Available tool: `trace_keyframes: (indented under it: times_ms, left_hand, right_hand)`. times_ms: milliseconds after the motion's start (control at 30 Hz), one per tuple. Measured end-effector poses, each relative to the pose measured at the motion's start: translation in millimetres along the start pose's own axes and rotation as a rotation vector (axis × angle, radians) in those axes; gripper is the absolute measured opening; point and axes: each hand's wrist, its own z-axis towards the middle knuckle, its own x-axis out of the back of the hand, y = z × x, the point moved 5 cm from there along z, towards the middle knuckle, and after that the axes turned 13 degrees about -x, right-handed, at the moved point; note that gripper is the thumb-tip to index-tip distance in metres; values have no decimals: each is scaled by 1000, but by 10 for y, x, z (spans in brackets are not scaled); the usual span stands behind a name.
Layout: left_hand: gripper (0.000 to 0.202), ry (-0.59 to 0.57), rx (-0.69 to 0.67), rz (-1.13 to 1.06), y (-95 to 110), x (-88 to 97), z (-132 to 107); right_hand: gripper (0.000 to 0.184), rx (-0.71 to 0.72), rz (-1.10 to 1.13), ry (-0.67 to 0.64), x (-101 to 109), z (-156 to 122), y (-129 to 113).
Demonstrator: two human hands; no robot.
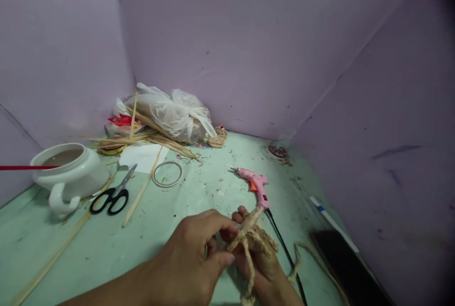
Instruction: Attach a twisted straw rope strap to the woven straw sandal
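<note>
A bundle of braided straw-coloured cord (249,239) is held up between both hands, with one loose end hanging down. My left hand (195,254) pinches its left edge, thumb and fingers closed on it. From behind and below, my right hand (265,265) grips the same cord; several of its fingers are hidden by it. Just beyond the hands lies a pink glue gun (254,183) with an orange trigger, its black cable running down past my right hand. The cord's top end comes close to the glue gun's handle; whether they touch I cannot tell.
Black-handled scissors (113,197), a white pot (78,173) and a pale ring (167,174) lie to the left. Straw strips (152,135) and a white plastic bag (177,112) sit at the back. A dark flat object (344,268) is at right, near purple walls (220,36).
</note>
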Motion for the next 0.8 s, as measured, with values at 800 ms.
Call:
trace_keyframes:
  times_ms: [800]
  left_hand:
    - [8,214,410,-403,-702,47,167]
  right_hand:
    - [44,-8,-46,102,-92,28,-100]
